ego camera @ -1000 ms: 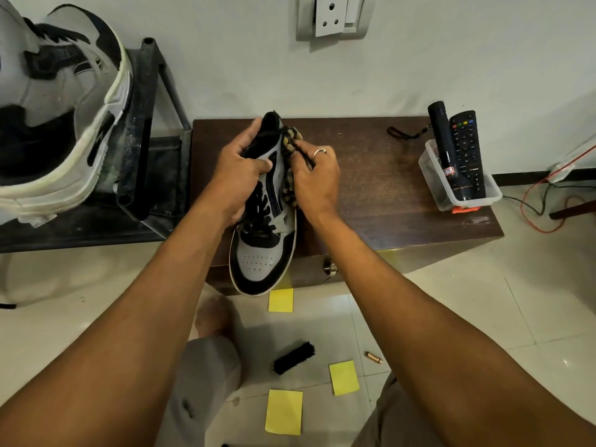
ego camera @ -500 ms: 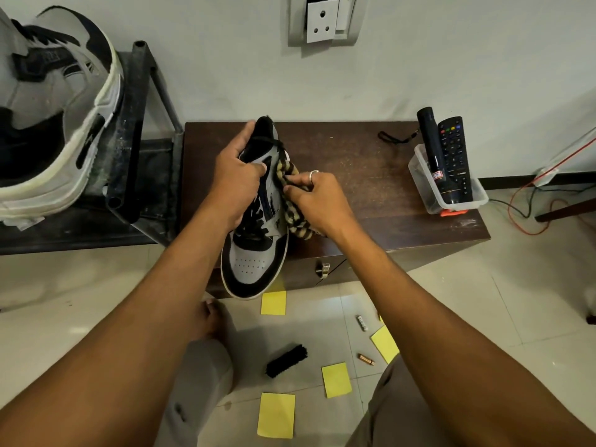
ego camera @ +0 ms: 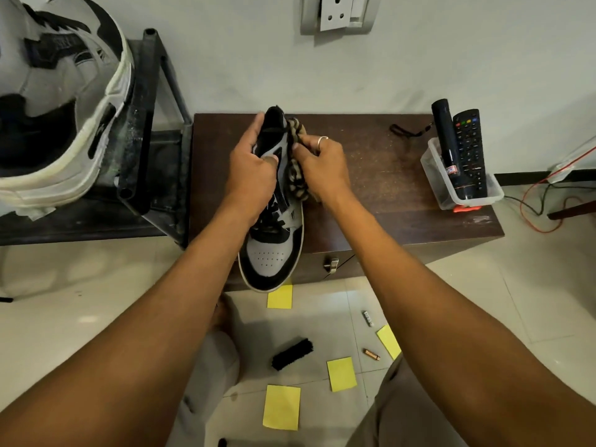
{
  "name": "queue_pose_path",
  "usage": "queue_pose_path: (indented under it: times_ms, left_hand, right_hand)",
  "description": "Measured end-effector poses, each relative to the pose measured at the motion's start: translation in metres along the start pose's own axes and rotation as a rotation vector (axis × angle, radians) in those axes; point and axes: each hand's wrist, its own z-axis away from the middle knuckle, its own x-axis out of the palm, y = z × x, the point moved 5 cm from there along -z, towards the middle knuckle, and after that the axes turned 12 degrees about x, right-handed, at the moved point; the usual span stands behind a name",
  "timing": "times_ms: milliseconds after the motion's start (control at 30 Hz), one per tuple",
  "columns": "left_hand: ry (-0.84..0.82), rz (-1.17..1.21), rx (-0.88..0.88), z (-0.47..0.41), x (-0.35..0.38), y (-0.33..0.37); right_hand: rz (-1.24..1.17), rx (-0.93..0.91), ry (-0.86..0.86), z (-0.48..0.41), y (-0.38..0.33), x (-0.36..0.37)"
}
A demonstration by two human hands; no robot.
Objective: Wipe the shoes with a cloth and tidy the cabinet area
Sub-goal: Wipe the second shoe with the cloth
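Here, striped crumpled cloth (ego camera: 296, 177), perforated grey-black shoe (ego camera: 269, 256)

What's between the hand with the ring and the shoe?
A striped cloth: the right hand grips it against the shoe, as the head view shows.

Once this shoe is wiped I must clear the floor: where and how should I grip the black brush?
I'd pinch the brush across its long sides at mid-length, coming down from above: it lies flat on the floor, long and narrow, with bare tile along both sides.
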Motion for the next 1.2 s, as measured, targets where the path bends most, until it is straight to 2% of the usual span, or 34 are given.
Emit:
queue_pose_path:
  times_ms: [200, 333, 433, 533, 667, 767, 867, 1067, 1200]
  left_hand:
    - [0.052, -0.054, 0.098, 0.008, 0.007, 0.001]
    - [0.057, -0.044, 0.093, 0.008, 0.005, 0.001]
    - [0.047, -0.046, 0.072, 0.008, 0.003, 0.0]
    - [0.027, -0.048, 0.069, 0.009, 0.003, 0.003]
    - [0.006, -0.041, 0.07, 0.009, 0.003, 0.004]
    - [0.0, -0.039, 0.062, 0.009, 0.003, 0.004]
    - [0.009, -0.034, 0.071, 0.009, 0.003, 0.004]
    - [0.011, -0.041, 0.084, 0.006, 0.003, -0.002]
    - [-0.005, -0.033, 0.081, 0.006, 0.004, -0.004]
  right_hand:
    - [0.189, -0.042, -0.161, 0.07, 0.024, -0.003]
    - [0.266, -0.007, -0.17, 0.093, 0.03, -0.01]
    - [0.334, -0.05, -0.179, 0.098, 0.026, -0.016]
    - [0.441, -0.131, -0.104, 0.092, 0.024, -0.014]
    - [0.416, -0.123, 0.059, 0.07, 0.016, -0.014]
    - [0.353, -0.093, 0.12, 0.062, 0.01, -0.011]
    - [0.339, -0.076, 0.079, 0.066, 0.014, -0.006]
    - [0.445, -0.027, -0.111, 0.09, 0.037, -0.009]
    - [0.456, -0.059, -0.05, 0.099, 0.034, -0.012]
